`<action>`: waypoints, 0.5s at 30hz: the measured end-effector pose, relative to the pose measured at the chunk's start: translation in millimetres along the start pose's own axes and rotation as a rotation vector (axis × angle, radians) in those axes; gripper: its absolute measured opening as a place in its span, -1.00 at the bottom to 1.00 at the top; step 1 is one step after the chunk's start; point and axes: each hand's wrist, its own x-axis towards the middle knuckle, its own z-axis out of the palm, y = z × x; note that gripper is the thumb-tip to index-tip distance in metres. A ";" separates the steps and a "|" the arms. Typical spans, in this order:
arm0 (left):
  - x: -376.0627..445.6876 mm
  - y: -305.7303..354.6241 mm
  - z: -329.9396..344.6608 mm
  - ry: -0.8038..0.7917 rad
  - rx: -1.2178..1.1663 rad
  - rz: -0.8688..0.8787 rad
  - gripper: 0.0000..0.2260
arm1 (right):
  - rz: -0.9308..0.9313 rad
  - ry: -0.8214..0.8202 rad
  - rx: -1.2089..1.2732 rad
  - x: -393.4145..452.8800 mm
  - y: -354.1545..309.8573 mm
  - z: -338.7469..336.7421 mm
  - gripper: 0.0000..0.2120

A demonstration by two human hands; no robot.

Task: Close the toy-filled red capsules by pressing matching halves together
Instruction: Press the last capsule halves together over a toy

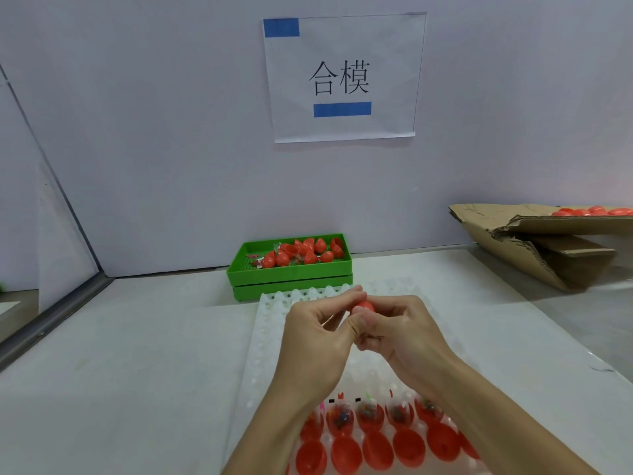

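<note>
At the centre of the frame, a small red plastic egg-shaped capsule [363,306] is held between both hands above the white moulded plastic holding tray [270,323]. The left hand [317,337] is curled about the capsule's left side, with thumb and fingertips pinching it; the right hand [399,332] is clenched round the right side, so that only the top of the red shell is exposed. Whether the seam is fully seated cannot be told, as it is hidden by the fingers. For a sound closure, the two halves should be kept coaxial and pressure applied evenly along the long axis; squeezing of the shell walls is to be avoided, since a rim may be deformed and the toy packet trapped. At the lower edge of the frame, a row of toy-filled red capsule halves [370,418] and a row of empty red capsule halves [376,450] are seated in the tray, awaiting the same step. A green plastic crate of loose red halves [291,269] stands at the rear centre, and a torn cardboard box [534,248] lies at the upper right.
</note>
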 end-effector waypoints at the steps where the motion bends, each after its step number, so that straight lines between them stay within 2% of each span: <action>1: -0.3 0.5 0.6 -0.004 -0.012 0.005 -0.74 | -0.005 0.008 0.011 1.1 0.4 -0.3 -0.67; 5: -0.5 0.4 1.3 -0.017 -0.048 0.023 -0.77 | -0.001 -0.025 0.071 1.7 -1.0 -1.9 -0.71; 8: -0.3 -1.2 -1.0 -0.049 -0.051 0.039 -0.61 | 0.041 -0.139 0.180 -0.8 -7.5 -4.6 -0.83; 12: 1.9 -0.1 -7.5 -0.071 0.008 0.094 -0.59 | 0.189 -0.230 0.417 -3.6 -12.7 -10.4 -0.67; 15: 1.7 1.5 -9.5 -0.081 0.006 0.094 -0.68 | 0.273 -0.254 0.462 -5.1 -12.1 -8.4 -0.57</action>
